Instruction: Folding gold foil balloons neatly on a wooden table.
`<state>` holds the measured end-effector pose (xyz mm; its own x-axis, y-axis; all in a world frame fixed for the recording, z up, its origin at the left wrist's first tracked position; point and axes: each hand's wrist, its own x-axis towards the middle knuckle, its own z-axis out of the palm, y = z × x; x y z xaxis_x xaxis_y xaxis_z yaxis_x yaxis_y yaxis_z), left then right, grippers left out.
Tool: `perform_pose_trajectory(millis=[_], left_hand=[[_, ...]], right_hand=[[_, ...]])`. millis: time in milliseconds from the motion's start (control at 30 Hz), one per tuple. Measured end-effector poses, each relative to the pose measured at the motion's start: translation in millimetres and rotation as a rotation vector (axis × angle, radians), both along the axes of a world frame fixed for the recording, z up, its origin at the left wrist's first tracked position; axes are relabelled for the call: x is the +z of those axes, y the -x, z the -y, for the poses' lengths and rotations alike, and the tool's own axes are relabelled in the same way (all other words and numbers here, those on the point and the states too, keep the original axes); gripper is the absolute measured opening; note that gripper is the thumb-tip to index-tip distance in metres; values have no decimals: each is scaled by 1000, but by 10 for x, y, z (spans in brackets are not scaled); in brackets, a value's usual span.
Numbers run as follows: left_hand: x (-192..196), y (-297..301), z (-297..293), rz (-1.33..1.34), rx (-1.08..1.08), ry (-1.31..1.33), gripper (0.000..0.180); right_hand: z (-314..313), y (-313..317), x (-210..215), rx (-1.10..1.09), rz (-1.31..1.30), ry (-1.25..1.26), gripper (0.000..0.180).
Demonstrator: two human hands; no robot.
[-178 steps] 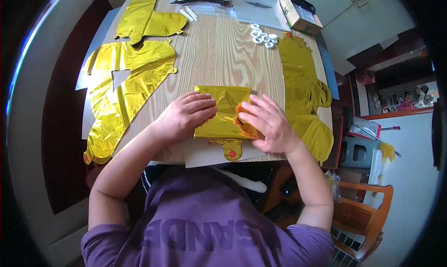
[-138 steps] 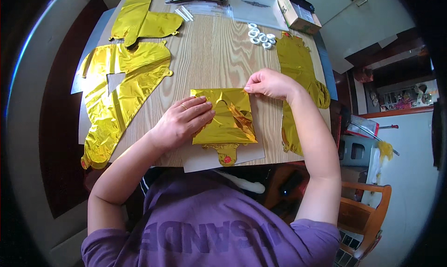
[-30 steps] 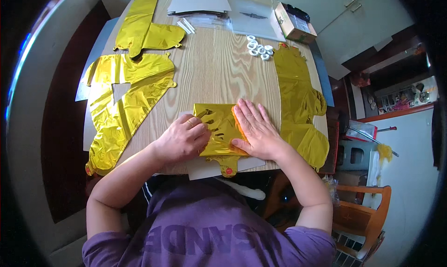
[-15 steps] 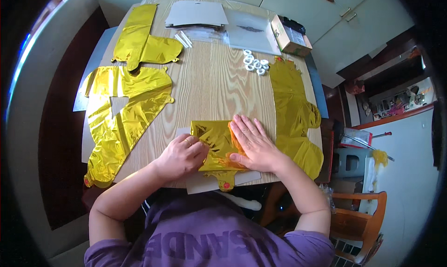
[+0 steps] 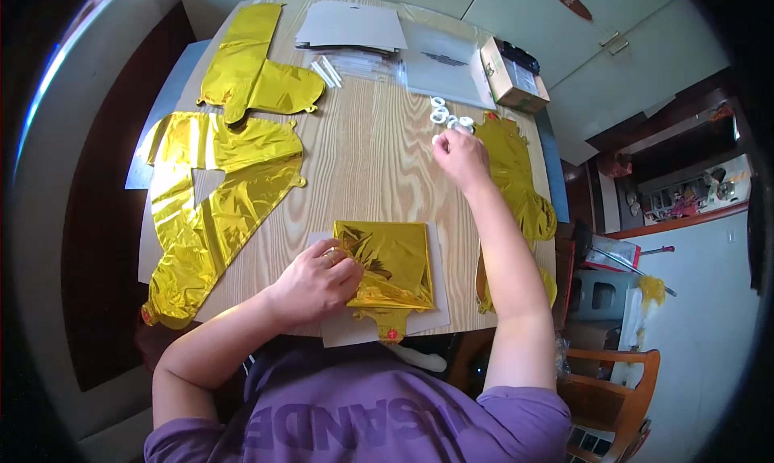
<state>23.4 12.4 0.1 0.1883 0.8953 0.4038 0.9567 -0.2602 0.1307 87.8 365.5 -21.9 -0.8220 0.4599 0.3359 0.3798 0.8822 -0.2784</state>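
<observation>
Touching folded gold foil point(image 5: 393, 257), the left hand point(image 5: 321, 279) curls its fingers point(image 5: 347, 277); the right hand point(image 5: 463, 156) pinches narrowly beside white rings point(image 5: 438, 117).

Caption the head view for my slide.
Left hand at the folded gold foil, right hand beside white rings.

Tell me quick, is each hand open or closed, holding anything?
Left hand: curled closed on the folded gold foil, grip unclear.
Right hand: closed at the white rings; can't tell if holding one.
</observation>
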Motion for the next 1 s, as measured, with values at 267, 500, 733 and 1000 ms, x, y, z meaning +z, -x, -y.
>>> perform_pose_trajectory(millis=[267, 500, 733, 1000], left_hand=[[1, 79, 10, 74, 33, 73, 38], [-31, 220, -58, 325, 73, 46, 33], [112, 248, -67, 377, 73, 117, 29], [208, 327, -170, 444, 9, 102, 24]], right_hand=[[979, -1323, 597, 150, 64, 425, 7], [1751, -1890, 986, 295, 158, 620, 7], [2026, -1763, 712, 314, 173, 234, 49], [2057, -1891, 474, 509, 208, 69, 57]])
